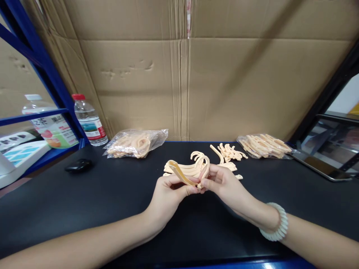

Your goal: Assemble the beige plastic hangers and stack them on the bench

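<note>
My left hand (171, 190) is closed on a long beige plastic hanger arm (181, 173), which tilts up to the left. Between the fingers and thumb of my right hand (221, 183) is a curved beige hanger hook (206, 168). The lower ends of both pieces meet at my fingertips; whether they are joined is hidden. Just behind my hands lies a row of beige hanger arms (189, 170), partly covered. A heap of small beige hooks (230, 152) lies farther back on the right.
On the black tabletop (126, 194), bags of beige parts stand at the back left (131, 144) and back right (265, 145). A black mouse (79, 165) and a water bottle (89, 123) are on the left. At the right lies a tablet (322, 164). Cardboard (134, 74) walls the back.
</note>
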Demonstrator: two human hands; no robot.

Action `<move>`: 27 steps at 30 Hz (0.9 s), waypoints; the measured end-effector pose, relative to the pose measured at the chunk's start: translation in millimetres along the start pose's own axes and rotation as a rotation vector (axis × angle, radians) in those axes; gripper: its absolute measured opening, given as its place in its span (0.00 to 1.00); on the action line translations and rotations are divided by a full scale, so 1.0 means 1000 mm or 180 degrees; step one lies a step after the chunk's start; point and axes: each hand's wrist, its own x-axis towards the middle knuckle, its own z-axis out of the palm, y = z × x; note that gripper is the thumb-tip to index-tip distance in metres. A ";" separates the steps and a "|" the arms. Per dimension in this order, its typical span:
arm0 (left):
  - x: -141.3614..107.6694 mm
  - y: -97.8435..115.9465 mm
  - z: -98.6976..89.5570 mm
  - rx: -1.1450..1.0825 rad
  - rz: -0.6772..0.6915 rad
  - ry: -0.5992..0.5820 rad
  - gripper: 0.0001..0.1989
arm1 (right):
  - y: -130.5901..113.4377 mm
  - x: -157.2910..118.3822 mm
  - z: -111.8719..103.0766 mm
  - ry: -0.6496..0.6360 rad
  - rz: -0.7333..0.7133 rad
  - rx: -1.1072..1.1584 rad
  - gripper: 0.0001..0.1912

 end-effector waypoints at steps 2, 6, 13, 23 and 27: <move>-0.001 -0.002 0.000 0.0034 -0.0002 0.0005 0.04 | 0.003 -0.001 0.002 0.0079 -0.0062 -0.0066 0.11; -0.003 -0.005 0.001 0.0098 -0.0017 0.0076 0.04 | 0.006 -0.002 0.006 0.0224 -0.0216 -0.0265 0.08; -0.003 -0.007 0.002 0.0282 -0.0109 0.0217 0.05 | 0.007 -0.004 0.013 0.0469 -0.0459 -0.0280 0.06; 0.003 -0.009 -0.003 -0.0323 -0.0434 0.0367 0.13 | -0.017 0.020 -0.040 -0.0481 -0.0555 -0.1314 0.13; 0.001 -0.008 -0.003 -0.0479 -0.0532 0.0362 0.12 | -0.013 0.040 -0.104 -0.0118 -0.1020 -0.3457 0.12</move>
